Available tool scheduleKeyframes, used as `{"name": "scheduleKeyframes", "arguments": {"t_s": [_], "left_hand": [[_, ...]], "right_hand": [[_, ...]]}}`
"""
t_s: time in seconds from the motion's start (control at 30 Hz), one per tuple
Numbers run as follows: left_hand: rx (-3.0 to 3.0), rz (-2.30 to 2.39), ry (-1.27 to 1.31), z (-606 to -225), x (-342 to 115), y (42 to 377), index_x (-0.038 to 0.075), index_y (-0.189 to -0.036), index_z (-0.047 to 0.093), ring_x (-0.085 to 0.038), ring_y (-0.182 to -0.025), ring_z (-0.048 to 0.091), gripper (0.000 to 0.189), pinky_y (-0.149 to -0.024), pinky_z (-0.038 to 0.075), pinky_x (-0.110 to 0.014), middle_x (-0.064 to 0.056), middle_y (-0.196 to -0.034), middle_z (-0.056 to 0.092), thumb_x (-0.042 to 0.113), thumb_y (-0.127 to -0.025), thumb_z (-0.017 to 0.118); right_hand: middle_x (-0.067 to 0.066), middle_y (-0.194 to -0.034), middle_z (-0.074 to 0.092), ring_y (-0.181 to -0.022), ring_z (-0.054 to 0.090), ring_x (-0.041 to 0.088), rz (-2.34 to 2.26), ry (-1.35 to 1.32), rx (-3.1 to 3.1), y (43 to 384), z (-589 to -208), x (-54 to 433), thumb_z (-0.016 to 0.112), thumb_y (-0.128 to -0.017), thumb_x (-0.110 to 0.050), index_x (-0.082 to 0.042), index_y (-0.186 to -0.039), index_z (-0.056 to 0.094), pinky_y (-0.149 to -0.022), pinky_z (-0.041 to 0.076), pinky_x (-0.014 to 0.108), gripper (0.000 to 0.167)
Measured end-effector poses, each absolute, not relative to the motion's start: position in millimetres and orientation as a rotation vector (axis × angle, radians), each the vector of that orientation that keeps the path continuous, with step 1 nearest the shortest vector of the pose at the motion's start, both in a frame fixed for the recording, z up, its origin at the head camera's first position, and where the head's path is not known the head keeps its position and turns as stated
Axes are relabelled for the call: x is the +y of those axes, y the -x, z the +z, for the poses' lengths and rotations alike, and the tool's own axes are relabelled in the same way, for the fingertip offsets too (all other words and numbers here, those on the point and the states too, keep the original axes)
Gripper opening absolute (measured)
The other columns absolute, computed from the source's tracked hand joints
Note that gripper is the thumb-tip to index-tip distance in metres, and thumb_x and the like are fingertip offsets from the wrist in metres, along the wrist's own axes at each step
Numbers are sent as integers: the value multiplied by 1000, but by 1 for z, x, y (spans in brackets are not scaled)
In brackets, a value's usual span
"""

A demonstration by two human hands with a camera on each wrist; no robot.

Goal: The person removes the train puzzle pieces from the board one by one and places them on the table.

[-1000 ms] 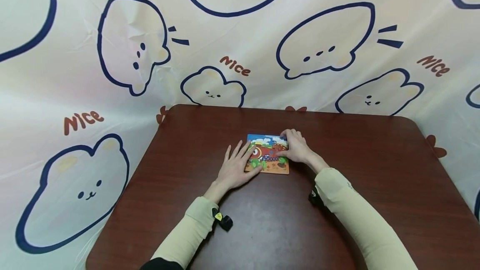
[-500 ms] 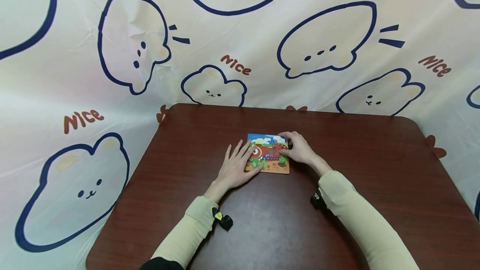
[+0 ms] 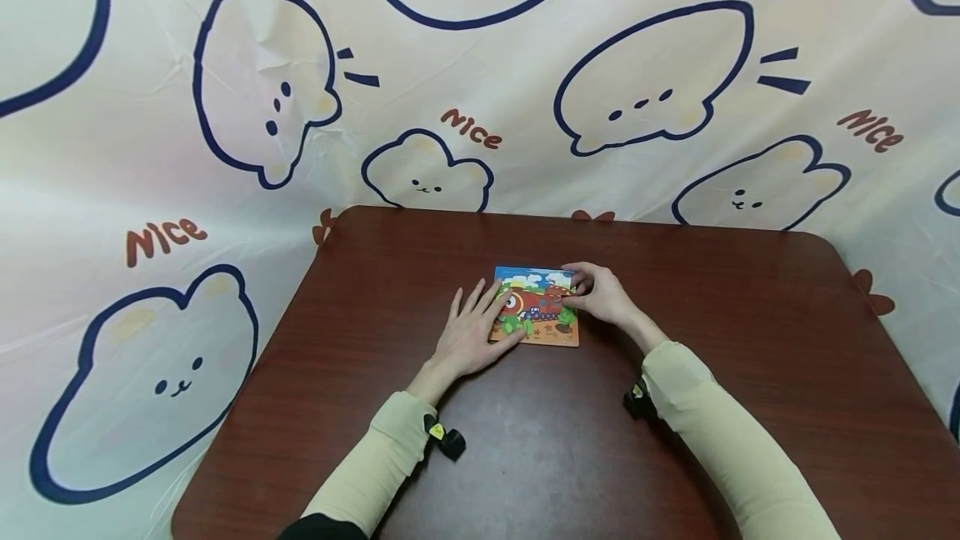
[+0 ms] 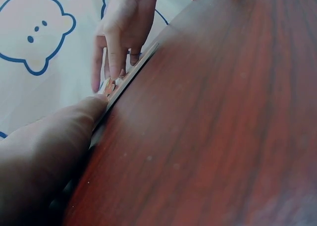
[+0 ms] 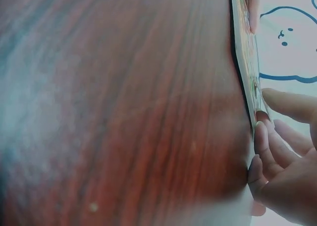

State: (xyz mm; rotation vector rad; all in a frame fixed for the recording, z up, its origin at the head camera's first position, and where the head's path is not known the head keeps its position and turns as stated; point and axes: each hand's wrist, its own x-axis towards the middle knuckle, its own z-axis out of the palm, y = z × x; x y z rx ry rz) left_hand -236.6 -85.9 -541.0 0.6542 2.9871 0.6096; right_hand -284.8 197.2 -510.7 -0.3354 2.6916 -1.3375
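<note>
In the head view a square puzzle board (image 3: 551, 333) lies flat on the table, printed with a red train, blue sky, clouds and green plants. My left hand (image 3: 470, 343) rests across its left side with fingers spread and straight. At the upper right corner, my right hand (image 3: 606, 297) curls its thumb and fingers over the edge. The right wrist view has the thumb and fingers of the right hand (image 5: 285, 151) pinching a thin puzzle piece (image 5: 266, 103), tilted up from the board (image 5: 241, 42). Most of that piece's face is hidden.
The brown wooden table (image 3: 360, 290) has rounded far corners. A white cloth (image 3: 517, 82) with blue cartoon outlines hangs behind and beside it. Small black cameras (image 3: 450, 443) sit at both wrists.
My right hand has drawn slightly rightward, its fingers bending more at the board's right edge and uncovering some of the picture. The left hand and the board stay nearly in place.
</note>
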Motion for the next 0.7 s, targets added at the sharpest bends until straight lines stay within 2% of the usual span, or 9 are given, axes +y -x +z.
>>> {"name": "scheduleKeyframes", "arguments": {"t_s": [0.33,0.7], "left_hand": [[2983,636,-658,-542,-86,236,30,-175,32,-29,-175,16,85,-140,7,-65,0,-185,25,69,-104,59],[2984,632,-661,-542,-87,236,31,-175,32,-30,-175,16,85,-140,7,-65,0,-185,26,69,-105,59]], "right_hand": [[26,-122,70,-95,62,25,-1463,222,2614,285,-513,198,82,-97,-3,2,-148,65,-77,51,27,54],[22,-116,73,-91,61,19,-1517,199,2617,284,-518,196,81,-98,-2,2,-144,68,-76,51,25,48]]}}
